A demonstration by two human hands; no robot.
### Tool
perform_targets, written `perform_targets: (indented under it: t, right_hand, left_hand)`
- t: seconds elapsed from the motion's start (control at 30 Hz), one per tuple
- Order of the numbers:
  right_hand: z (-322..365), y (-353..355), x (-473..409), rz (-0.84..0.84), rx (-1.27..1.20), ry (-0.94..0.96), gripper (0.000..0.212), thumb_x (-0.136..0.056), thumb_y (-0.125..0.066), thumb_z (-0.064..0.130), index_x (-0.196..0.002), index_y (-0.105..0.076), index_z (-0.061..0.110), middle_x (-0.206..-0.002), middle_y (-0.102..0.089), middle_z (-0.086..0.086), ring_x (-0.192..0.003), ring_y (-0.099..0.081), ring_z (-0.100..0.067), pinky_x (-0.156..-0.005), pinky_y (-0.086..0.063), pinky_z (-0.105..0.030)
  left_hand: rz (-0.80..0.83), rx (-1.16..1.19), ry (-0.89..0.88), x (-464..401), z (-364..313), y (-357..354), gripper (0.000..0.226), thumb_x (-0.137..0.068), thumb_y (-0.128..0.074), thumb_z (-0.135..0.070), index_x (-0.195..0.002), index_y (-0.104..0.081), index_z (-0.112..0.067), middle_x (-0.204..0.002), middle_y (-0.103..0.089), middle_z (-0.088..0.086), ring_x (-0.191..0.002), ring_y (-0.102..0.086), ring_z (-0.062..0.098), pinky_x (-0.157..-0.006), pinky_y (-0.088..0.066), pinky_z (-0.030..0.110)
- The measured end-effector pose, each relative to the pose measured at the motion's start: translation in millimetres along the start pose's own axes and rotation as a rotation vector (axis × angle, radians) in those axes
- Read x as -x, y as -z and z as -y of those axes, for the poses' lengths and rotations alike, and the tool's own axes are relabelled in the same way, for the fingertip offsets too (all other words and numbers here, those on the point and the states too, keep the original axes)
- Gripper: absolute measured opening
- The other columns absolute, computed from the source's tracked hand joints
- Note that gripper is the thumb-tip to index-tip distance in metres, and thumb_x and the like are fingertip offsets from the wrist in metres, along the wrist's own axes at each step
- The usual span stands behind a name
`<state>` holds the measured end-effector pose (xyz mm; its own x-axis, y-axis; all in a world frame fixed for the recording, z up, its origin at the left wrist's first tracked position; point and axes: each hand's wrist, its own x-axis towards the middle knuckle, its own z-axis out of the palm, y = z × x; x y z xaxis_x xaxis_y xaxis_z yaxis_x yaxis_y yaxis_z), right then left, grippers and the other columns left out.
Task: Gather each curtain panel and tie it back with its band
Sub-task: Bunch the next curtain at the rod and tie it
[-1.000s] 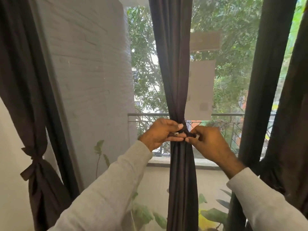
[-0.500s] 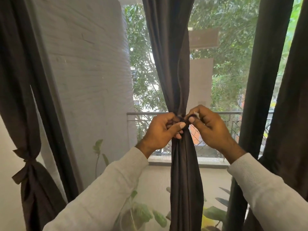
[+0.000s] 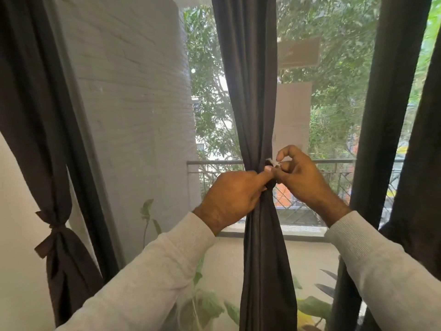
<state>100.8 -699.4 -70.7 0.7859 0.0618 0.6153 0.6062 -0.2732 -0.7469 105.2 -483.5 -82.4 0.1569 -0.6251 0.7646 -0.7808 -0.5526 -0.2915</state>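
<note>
At the window, we have the middle curtain (image 3: pixel 248 91) gathered into a narrow waist level with the balcony rail (image 3: pixel 214 162). Our left hand (image 3: pixel 232 195) wraps the bunched cloth from the left, fingers curled round it, with the forefinger stretched across the front to press on the band (image 3: pixel 270 185), a dark strip cinched round the waist. Our right hand (image 3: pixel 301 177) meets it from the right: thumb and fingers are bent and pinch a small pale tab (image 3: pixel 272 162) at the band's upper edge, just beside the left fingertip. Whether the tab is part of the band we cannot tell. Both hands touch at the waist, so most of the band is hidden. Below the grip the curtain flares out and hangs straight down past the sill (image 3: pixel 303 231).

At far left, a second curtain (image 3: pixel 31 103) hangs against the wall, already tied with its own tie (image 3: pixel 51 231), knotted with two short tails sticking out. At far right, another dark curtain (image 3: pixel 410 163) hangs loose; no band shows on it. Grey sleeves (image 3: pixel 148 280) cover both our forearms. Beyond the glass stand green trees (image 3: pixel 343 96) and a white brick pillar (image 3: pixel 133 103), and leafy plants (image 3: pixel 210 304) sit low behind the curtain.
</note>
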Motion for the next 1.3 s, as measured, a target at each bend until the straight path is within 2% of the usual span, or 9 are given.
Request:
perform_targets:
  t: [0.13, 0.23, 0.37, 0.53, 0.63, 0.73, 0.9, 1.07, 1.3]
  right_hand:
    - [8.8, 2.7, 3.4, 0.060, -0.050, -0.100, 0.022, -0.100, -0.067, 0.000, -0.110, -0.057, 0.017, -0.075, -0.070, -0.006, -0.070, -0.064, -0.014, -0.072, -0.049, -0.030]
    - [10.2, 5.7, 7.4, 0.168, -0.098, -0.126, 0.035, -0.097, -0.063, -0.013, -0.116, -0.051, 0.014, -0.088, -0.074, -0.012, -0.088, -0.070, -0.019, -0.085, -0.055, -0.036]
    - [3.5, 3.7, 9.5, 0.202, 0.000, -0.090, 0.046, -0.091, -0.074, -0.010, -0.116, -0.047, 0.018, -0.098, -0.078, -0.011, -0.089, -0.066, -0.022, -0.083, -0.053, -0.043]
    - [-5.0, -15.9, 11.4, 0.068, 0.307, 0.095, 0.053, -0.083, -0.087, 0.004, -0.108, -0.044, 0.024, -0.089, -0.076, 0.005, -0.077, -0.062, -0.008, -0.069, -0.046, -0.022]
    - [8.9, -20.8, 11.0, -0.061, 0.521, 0.361, 0.043, -0.085, -0.074, -0.003, -0.100, -0.043, 0.023, -0.087, -0.070, 0.008, -0.080, -0.059, -0.014, -0.070, -0.051, -0.035]
    - [29.2, -19.9, 0.4, -0.013, 0.592, 0.507, 0.034, -0.077, -0.053, -0.002, -0.093, -0.040, 0.026, -0.087, -0.061, 0.002, -0.080, -0.054, -0.022, -0.067, -0.050, -0.043]
    - [31.7, -22.0, -7.8, 0.046, 0.402, 0.404, 0.027, -0.089, -0.059, -0.007, -0.093, -0.045, 0.015, -0.083, -0.066, -0.003, -0.076, -0.062, -0.012, -0.068, -0.050, -0.028]
    - [19.4, -28.2, -0.7, -0.043, 0.188, 0.257, 0.015, -0.096, -0.074, 0.010, -0.096, -0.061, 0.018, -0.085, -0.067, -0.005, -0.079, -0.066, -0.023, -0.068, -0.057, -0.044]
    - [18.0, -27.7, 27.0, 0.079, 0.235, 0.216, 0.029, -0.097, -0.073, 0.032, -0.080, -0.080, 0.010, -0.069, -0.074, 0.003, -0.062, -0.068, -0.008, -0.062, -0.051, -0.015]
  left_hand:
    - [-0.014, -0.098, 0.018, -0.8, -3.8, -2.4, 0.025, -0.100, -0.059, -0.021, -0.119, -0.072, -0.011, -0.082, -0.069, 0.009, -0.064, -0.066, 0.035, -0.056, -0.058, 0.046]
    - [0.018, -0.108, 0.050, -1.2, -2.5, 0.5, 0.026, -0.095, -0.059, -0.018, -0.115, -0.072, -0.008, -0.082, -0.070, 0.011, -0.063, -0.066, 0.037, -0.053, -0.056, 0.044]
    - [0.107, -0.144, 0.075, -2.4, -0.5, 0.9, 0.019, -0.091, -0.060, -0.014, -0.106, -0.070, -0.007, -0.083, -0.070, 0.012, -0.066, -0.067, 0.037, -0.055, -0.054, 0.041]
    - [0.134, -0.089, 0.250, -0.7, -1.1, -2.7, 0.023, -0.094, -0.055, -0.016, -0.109, -0.070, -0.006, -0.090, -0.071, 0.016, -0.075, -0.068, 0.039, -0.065, -0.056, 0.043]
    - [0.270, 0.119, 0.543, -10.8, 0.6, 10.0, 0.016, -0.100, -0.063, -0.021, -0.109, -0.074, -0.013, -0.096, -0.074, 0.010, -0.089, -0.069, 0.034, -0.078, -0.058, 0.042]
    - [0.446, 0.482, 0.723, -33.4, 12.5, 31.5, 0.015, -0.101, -0.069, -0.015, -0.091, -0.078, -0.009, -0.075, -0.069, 0.002, -0.067, -0.063, 0.016, -0.066, -0.051, 0.029]
    - [0.699, 1.139, 0.908, -41.2, 36.2, 62.0, 0.031, -0.110, -0.053, -0.007, -0.081, -0.062, -0.013, -0.064, -0.047, 0.002, -0.049, -0.029, 0.007, -0.047, -0.023, 0.020]
    - [0.649, 1.445, 1.063, -33.3, 45.8, 56.2, 0.006, -0.110, -0.050, -0.006, -0.112, -0.057, -0.005, -0.067, -0.045, 0.001, -0.047, -0.031, 0.003, -0.044, -0.024, 0.016]
    - [0.434, 1.344, 0.987, -17.1, 40.5, 38.9, 0.019, -0.110, -0.058, -0.010, -0.100, -0.073, -0.005, -0.070, -0.056, 0.004, -0.050, -0.039, 0.006, -0.048, -0.033, 0.019]
